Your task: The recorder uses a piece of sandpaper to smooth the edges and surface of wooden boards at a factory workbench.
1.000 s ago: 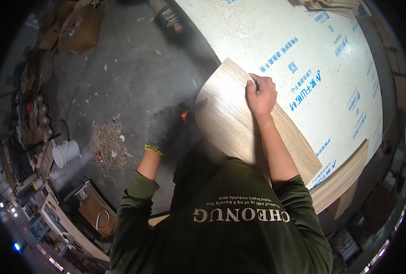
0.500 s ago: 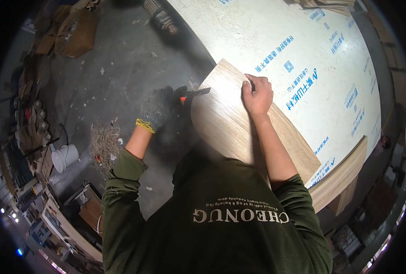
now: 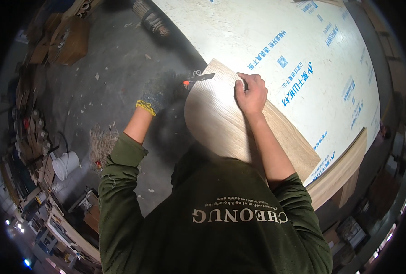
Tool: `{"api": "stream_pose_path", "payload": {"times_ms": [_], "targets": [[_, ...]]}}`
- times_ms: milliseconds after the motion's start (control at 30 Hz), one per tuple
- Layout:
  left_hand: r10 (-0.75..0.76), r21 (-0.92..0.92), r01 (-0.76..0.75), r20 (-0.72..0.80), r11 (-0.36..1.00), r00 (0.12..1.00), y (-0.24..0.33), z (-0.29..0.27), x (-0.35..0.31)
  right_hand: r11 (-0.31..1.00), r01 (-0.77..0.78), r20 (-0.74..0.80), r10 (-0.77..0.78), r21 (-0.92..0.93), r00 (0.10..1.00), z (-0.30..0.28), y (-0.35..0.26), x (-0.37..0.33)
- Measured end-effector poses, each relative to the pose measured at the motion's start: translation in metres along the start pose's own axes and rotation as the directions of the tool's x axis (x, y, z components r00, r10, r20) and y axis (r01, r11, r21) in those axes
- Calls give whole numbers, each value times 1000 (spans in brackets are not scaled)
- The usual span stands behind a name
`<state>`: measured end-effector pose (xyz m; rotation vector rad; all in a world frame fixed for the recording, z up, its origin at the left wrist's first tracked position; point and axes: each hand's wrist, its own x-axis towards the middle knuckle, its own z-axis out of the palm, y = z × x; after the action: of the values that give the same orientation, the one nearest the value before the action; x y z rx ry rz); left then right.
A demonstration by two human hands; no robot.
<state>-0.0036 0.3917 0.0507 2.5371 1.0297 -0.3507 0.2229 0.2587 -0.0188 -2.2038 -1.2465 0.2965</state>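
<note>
Woven, dark and fuzzy knit on the gloved left hand, with a ribbed yellow cuff at the wrist. Bare skin on the right hand, in contrast. Closed around the handle of a utility knife on the left, with a straight, flat, dark blade and a spot of orange-red at its base. Bent over the upper right edge of a wood-grain panel on the right, gripping there, thumb laid on the face. Beside the blade, a thin pale curl.

As for the panel: broad, flat, rounded along the left, pointed at the top, streaked lengthwise with fine grain; pale and glossy under the light, tanner to the right of the forearm. Located between the torso and the worktop, upper right part over a smooth white sheet with blue print, curved left side out above grey, scuffed floor. Apparently just at or over the panel's upper left edge, the blade tip; hard to confirm contact.

Hidden inside the dark glove: most of the knife handle, and the separate fingers. Covered by the dark green sweatshirt: the panel's lower end. Cut across by the right forearm: part of the grain, leaving unclear whether one board or two.
</note>
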Motion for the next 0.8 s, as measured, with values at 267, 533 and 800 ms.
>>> {"api": "stream_pose_path", "payload": {"times_ms": [267, 533, 800], "targets": [[23, -31, -23, -17, 999, 1000, 5, -9, 19, 1000, -20, 20, 20, -2, 1000, -3, -3, -1], [138, 91, -123, -184, 988, 973, -16, 18, 42, 1000, -5, 6, 5, -8, 1000, -1, -2, -2], [40, 61, -27, -230, 998, 972, -15, -11, 70, 999, 43, 6, -43, -15, 999, -5, -2, 2]]}}
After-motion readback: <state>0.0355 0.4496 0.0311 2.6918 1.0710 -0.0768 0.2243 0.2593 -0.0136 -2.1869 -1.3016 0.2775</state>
